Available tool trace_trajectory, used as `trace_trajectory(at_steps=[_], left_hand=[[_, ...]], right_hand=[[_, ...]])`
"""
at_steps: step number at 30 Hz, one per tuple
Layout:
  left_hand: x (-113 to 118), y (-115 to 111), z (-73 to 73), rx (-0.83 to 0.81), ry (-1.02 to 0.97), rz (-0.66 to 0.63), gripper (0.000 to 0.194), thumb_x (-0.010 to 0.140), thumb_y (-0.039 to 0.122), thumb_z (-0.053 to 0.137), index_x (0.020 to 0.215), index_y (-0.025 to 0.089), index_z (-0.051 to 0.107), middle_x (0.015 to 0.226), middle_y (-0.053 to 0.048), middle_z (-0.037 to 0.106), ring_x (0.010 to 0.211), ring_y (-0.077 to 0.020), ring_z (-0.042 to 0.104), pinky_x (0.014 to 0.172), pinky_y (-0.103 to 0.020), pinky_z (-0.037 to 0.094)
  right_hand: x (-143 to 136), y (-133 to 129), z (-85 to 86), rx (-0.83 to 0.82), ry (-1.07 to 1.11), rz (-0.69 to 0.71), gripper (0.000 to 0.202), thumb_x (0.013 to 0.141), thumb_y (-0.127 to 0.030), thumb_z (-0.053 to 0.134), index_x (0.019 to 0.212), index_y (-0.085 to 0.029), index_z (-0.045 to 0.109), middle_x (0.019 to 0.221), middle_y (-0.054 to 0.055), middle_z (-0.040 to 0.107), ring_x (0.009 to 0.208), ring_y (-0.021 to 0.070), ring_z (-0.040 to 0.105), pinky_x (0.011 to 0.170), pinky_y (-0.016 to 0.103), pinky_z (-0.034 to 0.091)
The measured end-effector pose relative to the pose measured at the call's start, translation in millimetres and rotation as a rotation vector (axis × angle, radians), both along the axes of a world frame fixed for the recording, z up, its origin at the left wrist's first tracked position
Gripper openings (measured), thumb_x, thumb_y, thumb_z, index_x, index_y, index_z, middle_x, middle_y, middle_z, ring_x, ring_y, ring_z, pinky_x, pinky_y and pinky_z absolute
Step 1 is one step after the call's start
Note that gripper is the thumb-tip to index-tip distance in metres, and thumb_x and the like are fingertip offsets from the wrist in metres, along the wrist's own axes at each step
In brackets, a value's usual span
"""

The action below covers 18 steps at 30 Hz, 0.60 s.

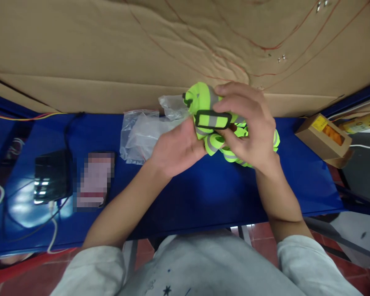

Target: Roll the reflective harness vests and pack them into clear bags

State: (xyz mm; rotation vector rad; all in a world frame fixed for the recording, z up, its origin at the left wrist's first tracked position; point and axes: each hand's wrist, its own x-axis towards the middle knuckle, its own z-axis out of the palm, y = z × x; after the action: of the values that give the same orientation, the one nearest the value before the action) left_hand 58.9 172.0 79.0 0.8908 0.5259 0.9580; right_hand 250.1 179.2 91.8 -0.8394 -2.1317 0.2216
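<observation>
Both hands hold a bundle of neon green straps with grey reflective bands (203, 100) above the blue table (203, 193). My left hand (175, 148) grips the bundle from the lower left. From the right and above, my right hand (248, 123) wraps over it, fingers around a black rectangular buckle (212, 120). More green strap loops (231, 155) hang under my right palm. Part of the bundle is hidden by my fingers.
Clear plastic bags (138, 133) lie just left of the hands. A black device with cables (51, 174) and a blurred card (95, 179) sit at far left. A small cardboard box (323, 135) stands at right. Brown cardboard sheets (142, 49) cover the back.
</observation>
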Motion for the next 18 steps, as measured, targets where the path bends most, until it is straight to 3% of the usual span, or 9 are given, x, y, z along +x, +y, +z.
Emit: trace_trajectory(at_steps=[3, 6, 9, 12, 15, 18], left_hand=[[-2.8, 1.8, -1.4, 0.022, -0.11, 0.069, 0.042, 0.098, 0.06, 0.057, 0.115, 0.024, 0.068, 0.135, -0.002, 0.068, 0.153, -0.0331, 0.043, 0.113, -0.048, 0.051], [-2.3, 5.3, -6.7, 0.026, -0.103, 0.251, 0.031, 0.1, 0.048, 0.059, 0.115, 0.022, 0.068, 0.132, -0.002, 0.07, 0.157, -0.0262, 0.036, 0.121, -0.041, 0.044], [0.4, 6.5, -12.1, 0.029, 0.028, 0.353, 0.021, 0.086, 0.039, 0.071, 0.097, 0.021, 0.069, 0.113, -0.003, 0.074, 0.147, -0.0311, 0.047, 0.119, -0.044, 0.046], [2.3, 1.5, -14.1, 0.098, 0.208, 0.341, 0.025, 0.081, 0.046, 0.07, 0.095, 0.025, 0.07, 0.107, -0.005, 0.074, 0.138, -0.0382, 0.055, 0.112, -0.052, 0.051], [-0.4, -8.2, -11.0, 0.281, 0.355, 0.304, 0.051, 0.076, 0.059, 0.077, 0.116, 0.029, 0.071, 0.121, -0.006, 0.072, 0.139, -0.0401, 0.054, 0.113, -0.054, 0.051], [-5.8, -20.1, -4.4, 0.577, 0.401, 0.289, 0.073, 0.071, 0.051, 0.084, 0.137, 0.029, 0.062, 0.138, -0.008, 0.065, 0.142, -0.0402, 0.052, 0.119, -0.054, 0.046]], right_hand=[[-1.9, -0.3, 1.9, -0.1, -0.045, 0.074, 0.039, 0.102, -0.031, 0.056, 0.136, -0.045, 0.066, 0.157, -0.013, 0.055, 0.157, 0.0218, 0.04, 0.138, 0.045, 0.022], [-4.6, -2.7, 6.1, -0.24, -0.03, 0.196, 0.037, 0.097, -0.03, 0.064, 0.132, -0.042, 0.071, 0.156, -0.012, 0.057, 0.158, 0.0234, 0.04, 0.139, 0.052, 0.017], [-4.4, -3.3, 9.0, -0.411, 0.056, 0.28, 0.026, 0.092, -0.039, 0.073, 0.117, -0.034, 0.078, 0.138, -0.004, 0.072, 0.148, 0.0286, 0.054, 0.133, 0.058, 0.031], [-1.4, 0.7, 6.1, -0.511, 0.345, 0.188, 0.027, 0.094, -0.05, 0.072, 0.116, -0.035, 0.076, 0.121, -0.002, 0.078, 0.133, 0.0243, 0.067, 0.123, 0.047, 0.048], [0.2, 7.1, -6.0, -0.535, 0.612, 0.104, 0.064, 0.081, -0.064, 0.082, 0.138, -0.043, 0.061, 0.144, -0.005, 0.066, 0.141, 0.021, 0.061, 0.119, 0.035, 0.052], [-3.6, 7.4, -20.9, -0.741, 0.579, 0.244, 0.097, 0.064, -0.076, 0.087, 0.147, -0.036, 0.056, 0.147, 0.001, 0.065, 0.14, 0.0288, 0.061, 0.109, 0.041, 0.06]])
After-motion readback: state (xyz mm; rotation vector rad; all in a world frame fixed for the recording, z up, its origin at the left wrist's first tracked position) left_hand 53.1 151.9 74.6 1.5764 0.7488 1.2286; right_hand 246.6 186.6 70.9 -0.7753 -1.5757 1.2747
